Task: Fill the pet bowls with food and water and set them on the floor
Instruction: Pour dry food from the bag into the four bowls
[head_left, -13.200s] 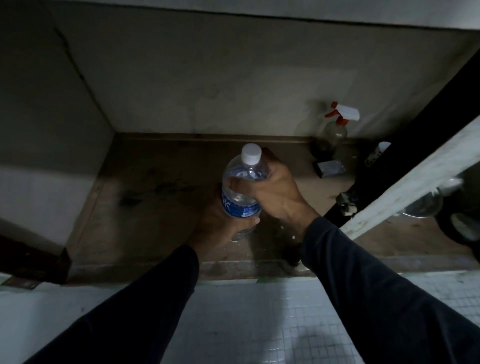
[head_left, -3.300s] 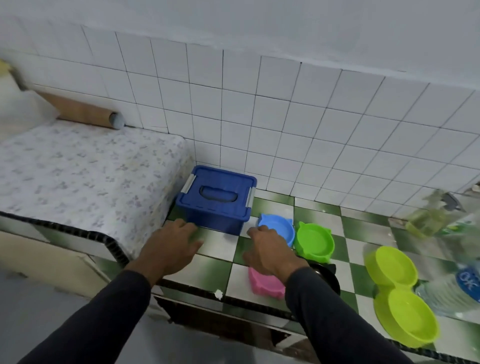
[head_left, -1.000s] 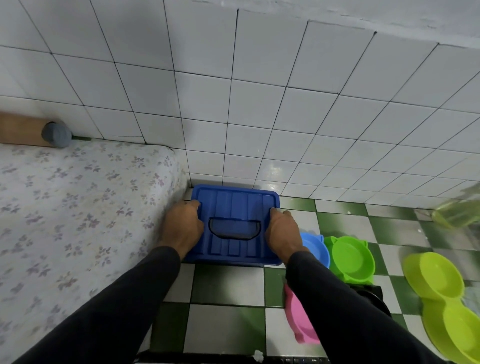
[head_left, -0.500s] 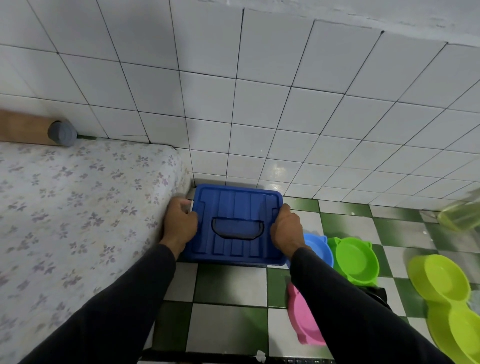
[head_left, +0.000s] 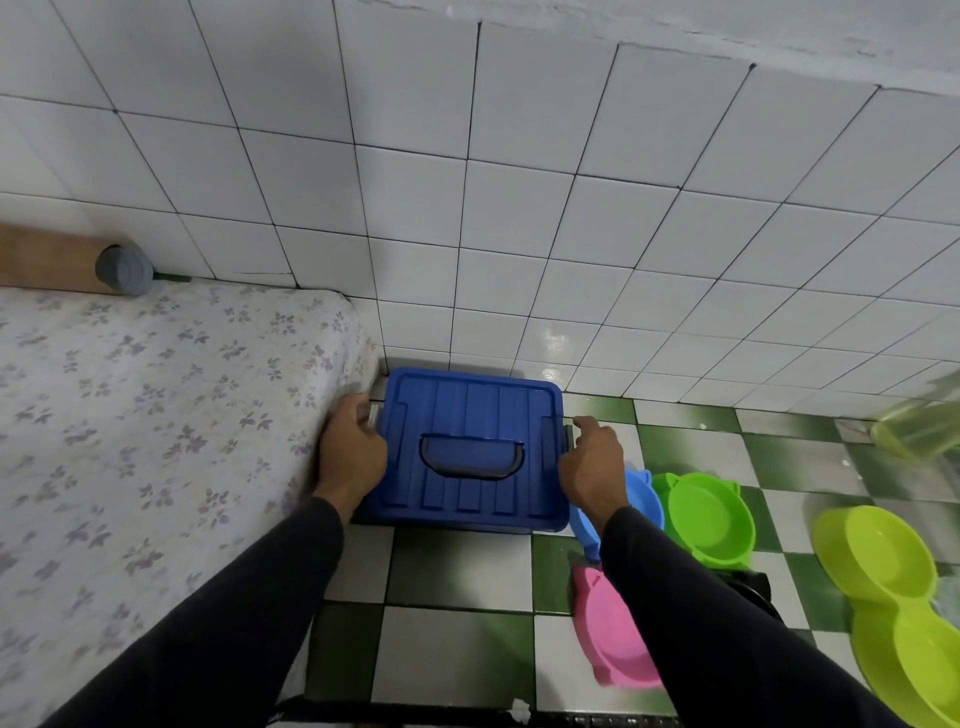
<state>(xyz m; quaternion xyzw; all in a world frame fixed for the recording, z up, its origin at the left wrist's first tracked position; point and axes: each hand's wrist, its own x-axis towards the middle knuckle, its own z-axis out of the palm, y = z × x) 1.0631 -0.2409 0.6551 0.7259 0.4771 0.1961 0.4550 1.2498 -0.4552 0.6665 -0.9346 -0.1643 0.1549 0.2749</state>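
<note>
A: Hands status?

B: Left hand (head_left: 353, 457) grip curled on the grey side latch at the left edge of the blue ribbed plastic lidded box (head_left: 470, 452). Right hand (head_left: 592, 465) fingers on the right latch. Lid on.

A: Bowls?

B: All right of the box on the green-and-white checked tile surface (head_left: 457, 642): small blue plastic bowl (head_left: 644, 501) touching it, green eared bowl (head_left: 706, 512) next, pink bowl (head_left: 610, 639) nearer the front edge, lime double bowl (head_left: 893, 597) farthest right. Cannot tell their contents.

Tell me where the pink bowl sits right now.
In the head view, the pink bowl lies low and right of centre on the checkered counter, near its front edge, partly under the right sleeve, below the blue bowl.
</note>
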